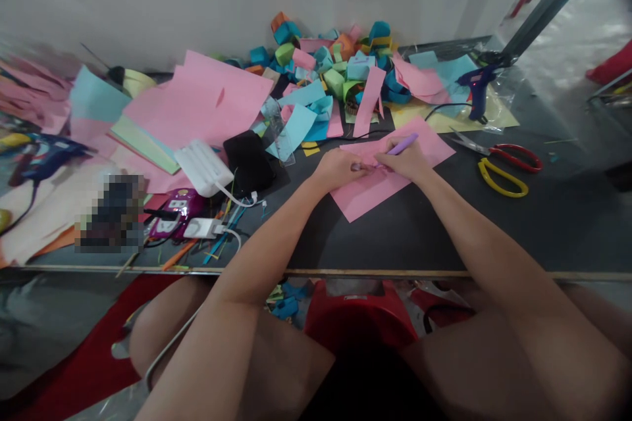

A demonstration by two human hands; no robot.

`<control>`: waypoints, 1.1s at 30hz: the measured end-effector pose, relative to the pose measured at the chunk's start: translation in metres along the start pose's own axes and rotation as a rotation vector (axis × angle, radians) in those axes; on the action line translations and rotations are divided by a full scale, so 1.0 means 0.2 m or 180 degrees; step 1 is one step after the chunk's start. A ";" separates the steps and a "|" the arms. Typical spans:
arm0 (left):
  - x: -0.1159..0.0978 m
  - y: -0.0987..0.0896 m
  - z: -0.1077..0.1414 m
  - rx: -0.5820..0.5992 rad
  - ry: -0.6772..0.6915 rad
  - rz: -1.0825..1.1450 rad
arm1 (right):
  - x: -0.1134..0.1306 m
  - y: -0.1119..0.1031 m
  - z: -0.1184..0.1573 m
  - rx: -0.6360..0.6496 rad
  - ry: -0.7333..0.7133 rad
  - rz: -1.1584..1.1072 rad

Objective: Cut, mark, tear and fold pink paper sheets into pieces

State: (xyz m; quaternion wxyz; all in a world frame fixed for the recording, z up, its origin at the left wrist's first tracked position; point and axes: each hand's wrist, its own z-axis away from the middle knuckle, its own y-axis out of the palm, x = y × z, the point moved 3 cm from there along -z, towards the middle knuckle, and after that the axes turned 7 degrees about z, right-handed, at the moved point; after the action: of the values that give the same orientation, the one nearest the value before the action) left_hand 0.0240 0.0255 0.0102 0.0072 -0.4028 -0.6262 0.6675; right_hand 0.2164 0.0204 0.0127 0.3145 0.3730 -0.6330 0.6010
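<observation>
Plainly, we see a dark tabletop (375,247) running beneath the left hand (338,170) and the right hand (407,159), with a pale wall (197,6) beyond them. Between that wall and the hands we find a heap of folded paper pieces (336,82) in blue, green, orange and pink. Well to the left of the left hand we make out a blue glue gun (52,154); nearer to it lie a black phone-like slab (249,161) and a white charger block (205,168). To the right of the right hand we notice scissors (490,152) with one red and one yellow handle, and farther beyond them, a second glue gun (478,92). On the near side of the hands, below the table edge, we see a red plastic stool (363,316).

A pink paper sheet (350,204) lies directly under both hands. We see the right hand closed around a purple pen (403,144), its lower end close to the paper. The left hand rests on the sheet just beside it, fingers bent; we cannot tell how far they are parted or whether they pinch anything.
</observation>
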 end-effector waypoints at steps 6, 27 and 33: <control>0.01 0.00 0.00 -0.0091 -0.0009 0.0095 | 0.03 -0.01 0.01 -0.0258 -0.0192 0.0143; 0.00 0.00 0.00 0.0048 -0.0137 0.0082 | -0.01 -0.08 0.00 -0.0590 0.0173 0.0674; 0.02 0.02 0.00 -0.0069 -0.0082 0.0203 | -0.03 -0.14 -0.01 -0.0857 0.0247 0.0815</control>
State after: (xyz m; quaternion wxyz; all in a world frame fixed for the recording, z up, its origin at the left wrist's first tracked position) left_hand 0.0232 0.0275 0.0054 -0.0266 -0.4140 -0.6202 0.6657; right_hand 0.2429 0.0228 0.0216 0.3068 0.2205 -0.7374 0.5599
